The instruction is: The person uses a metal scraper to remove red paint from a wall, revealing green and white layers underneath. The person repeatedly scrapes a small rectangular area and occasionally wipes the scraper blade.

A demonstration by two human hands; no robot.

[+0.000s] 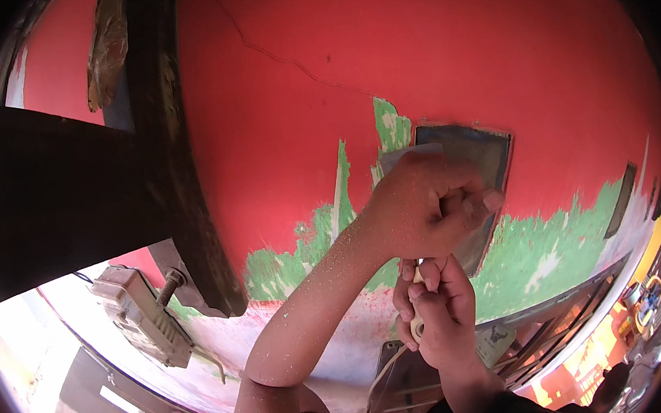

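Observation:
My right hand (441, 314) grips the cream handle (416, 325) of what looks like a paint scraper, a hole showing at the handle's lower end. A flat grey blade edge (410, 152) shows above my left hand, which hides the middle of the tool. My left hand (438, 204) is curled just above the right one, crossing in front of the blade; nothing shows between its fingers. Small paint flakes dot the left forearm. Behind both hands stands a red painted wall (300, 121), with peeled areas of green paint (388, 123) and pale plaster. A dark rectangular panel (465, 137) is set into it.
Dark beams (167, 161) cross the left side. Below them, a weathered metal box (141, 314) with a threaded bolt (171, 286) hangs near the wall. A dark panel (402, 375) with a pale cable lies beneath my arms. A thin crack (296, 63) runs down the red paint.

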